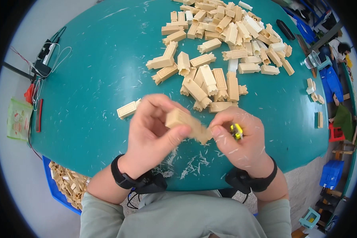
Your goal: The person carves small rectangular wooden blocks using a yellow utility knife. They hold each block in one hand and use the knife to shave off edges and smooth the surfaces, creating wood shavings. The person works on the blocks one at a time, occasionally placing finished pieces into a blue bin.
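Observation:
My left hand (152,135) is closed around a cream-coloured, box-shaped plastic piece (180,121), which is slightly blurred and tilted down to the right. My right hand (240,139) is curled round a small yellow-and-black tool (237,131); its tip is hidden in the fingers. The right thumb and forefinger pinch at the notched end of the piece. White shavings (192,164) lie under both hands, and some cling to the right hand. Left of the left hand lies another cream piece (128,109) with a raised panel on its side.
Many similar cream and white pieces (226,31) are heaped on the green table (95,63). A black object (285,29) and a clear cup (312,60) lie at the far right. A power strip (47,53) sits left. Below, a blue bin (59,194) holds more pieces.

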The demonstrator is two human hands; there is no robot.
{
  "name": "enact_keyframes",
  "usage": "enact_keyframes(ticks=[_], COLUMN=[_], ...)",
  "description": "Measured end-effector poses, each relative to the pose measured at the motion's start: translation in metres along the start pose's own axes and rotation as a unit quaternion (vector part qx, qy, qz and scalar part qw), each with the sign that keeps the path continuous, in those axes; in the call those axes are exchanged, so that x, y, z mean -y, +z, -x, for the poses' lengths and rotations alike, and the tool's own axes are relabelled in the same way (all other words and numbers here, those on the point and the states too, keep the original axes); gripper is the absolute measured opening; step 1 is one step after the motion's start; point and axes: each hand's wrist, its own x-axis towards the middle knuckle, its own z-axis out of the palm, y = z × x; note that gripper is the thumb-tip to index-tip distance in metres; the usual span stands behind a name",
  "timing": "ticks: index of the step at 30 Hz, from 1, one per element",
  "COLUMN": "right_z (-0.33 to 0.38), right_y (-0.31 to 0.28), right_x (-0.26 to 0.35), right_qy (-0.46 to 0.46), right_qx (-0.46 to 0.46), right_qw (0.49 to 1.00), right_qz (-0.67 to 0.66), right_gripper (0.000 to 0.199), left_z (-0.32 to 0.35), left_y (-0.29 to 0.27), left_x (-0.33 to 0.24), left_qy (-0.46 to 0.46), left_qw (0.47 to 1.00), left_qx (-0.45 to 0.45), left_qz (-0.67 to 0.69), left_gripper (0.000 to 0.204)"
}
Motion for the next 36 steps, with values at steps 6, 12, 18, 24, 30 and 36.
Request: enact_keyframes(ticks=[6,12,18,24,30,36], right_z=[-0.002,0.001,0.000,-0.001,-0.003,-0.007], right_y=[0.006,0.007,0.005,0.005,-0.002,-0.004], right_x=[0.008,0.003,0.006,0.003,-0.002,-0.003], right_qy=[0.091,0.040,0.008,0.003,0.075,0.094], right_qx=[0.001,-0.013,0.010,-0.017,-0.104,-0.121], right_qw=[0.994,0.995,0.997,0.999,0.992,0.987], right_qz=[-0.065,-0.089,-0.082,-0.045,-0.011,0.041], right_gripper=[0.018,0.016,0.014,0.013,0.012,0.013], left_z=[-0.003,0.001,0.002,0.001,-0.006,-0.010], left_y=[0.001,0.001,-0.004,-0.001,-0.024,0.010], left_x=[-0.011,-0.011,-0.012,-0.021,-0.017,-0.010], left_qy=[-0.142,-0.150,-0.130,-0.111,0.031,0.135], left_qw=[0.969,0.980,0.977,0.978,0.729,0.793], left_qx=[-0.077,0.101,0.151,0.112,0.011,0.113], left_qz=[0.185,0.081,0.074,-0.138,-0.684,-0.583], left_gripper=[0.030,0.050,0.047,0.034,0.025,0.037])
